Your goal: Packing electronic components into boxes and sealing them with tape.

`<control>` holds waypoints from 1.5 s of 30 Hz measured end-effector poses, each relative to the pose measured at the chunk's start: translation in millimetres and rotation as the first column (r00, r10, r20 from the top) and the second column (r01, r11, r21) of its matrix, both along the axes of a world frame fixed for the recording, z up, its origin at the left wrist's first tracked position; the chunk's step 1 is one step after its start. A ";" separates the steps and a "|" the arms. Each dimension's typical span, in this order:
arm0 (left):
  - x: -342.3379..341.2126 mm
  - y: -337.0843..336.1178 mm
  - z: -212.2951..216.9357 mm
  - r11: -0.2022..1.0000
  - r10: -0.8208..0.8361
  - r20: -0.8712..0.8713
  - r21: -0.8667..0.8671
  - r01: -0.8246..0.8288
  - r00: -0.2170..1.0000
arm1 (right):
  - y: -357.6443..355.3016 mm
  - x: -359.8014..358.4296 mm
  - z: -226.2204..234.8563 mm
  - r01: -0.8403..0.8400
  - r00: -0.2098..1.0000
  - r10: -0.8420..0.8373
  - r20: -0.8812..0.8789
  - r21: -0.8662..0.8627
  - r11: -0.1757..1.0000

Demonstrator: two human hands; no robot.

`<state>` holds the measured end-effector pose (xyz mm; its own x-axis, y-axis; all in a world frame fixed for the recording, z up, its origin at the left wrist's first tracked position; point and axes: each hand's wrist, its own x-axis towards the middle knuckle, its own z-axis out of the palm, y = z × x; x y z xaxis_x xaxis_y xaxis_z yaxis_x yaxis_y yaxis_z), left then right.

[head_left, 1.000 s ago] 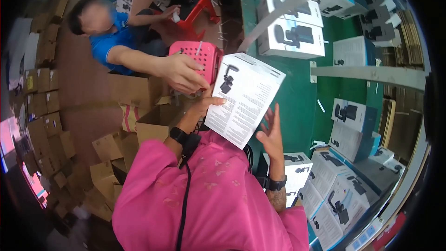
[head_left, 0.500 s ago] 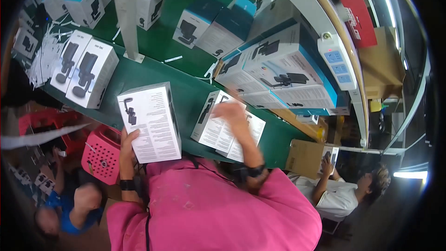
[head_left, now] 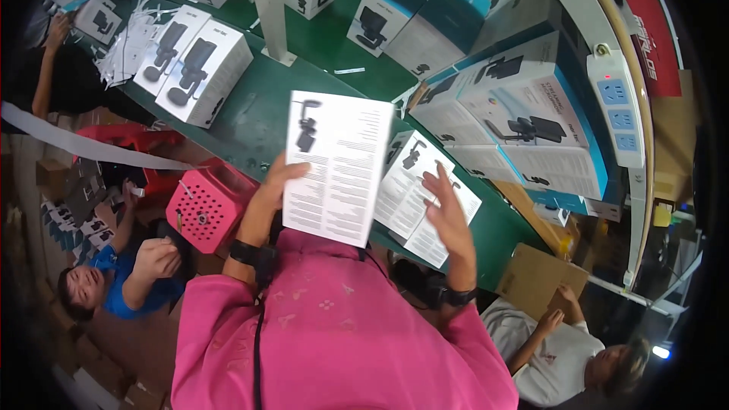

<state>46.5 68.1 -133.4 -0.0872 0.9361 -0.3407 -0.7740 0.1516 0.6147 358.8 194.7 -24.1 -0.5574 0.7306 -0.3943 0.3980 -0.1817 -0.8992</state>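
My left hand [head_left: 277, 182] grips a white printed box [head_left: 334, 197] by its left edge, thumb on the near face, holding it up in front of my chest. The face toward me has columns of small text and a picture of a microphone on a stand. Partly behind it on the green bench lie two more white boxes [head_left: 414, 209] of the same kind. My right hand [head_left: 452, 216] is over these boxes with fingers spread and nothing in it; whether it touches them I cannot tell.
Two upright microphone boxes [head_left: 199, 72] stand at the left, near loose white paper strips [head_left: 133, 42]. Stacked boxes [head_left: 524, 106] fill the right side beside a power strip [head_left: 621, 110]. A metal post [head_left: 269, 7] rises from the bench. A pink perforated stool [head_left: 205, 209] and co-workers are nearby.
The held box has moved right with my left hand, now partly covering the boxes on the bench. My right hand has shifted to their right side, fingers spread. The whole view has shifted.
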 end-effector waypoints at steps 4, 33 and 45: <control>44.0 25.4 54.9 0.983 -0.122 -0.157 0.115 0.141 0.980 | -30.8 -14.5 -22.6 -0.010 0.967 0.008 -0.253 -0.008 1.000; 43.7 89.0 -85.7 0.817 -0.527 -0.782 -0.358 0.452 0.334 | 63.3 -162.0 22.3 -0.016 0.996 0.025 -0.088 0.102 0.995; -46.1 337.3 2.9 0.904 0.120 -0.988 0.069 -0.422 0.097 | 232.8 -221.5 -6.7 0.017 0.918 -0.292 0.266 0.711 0.703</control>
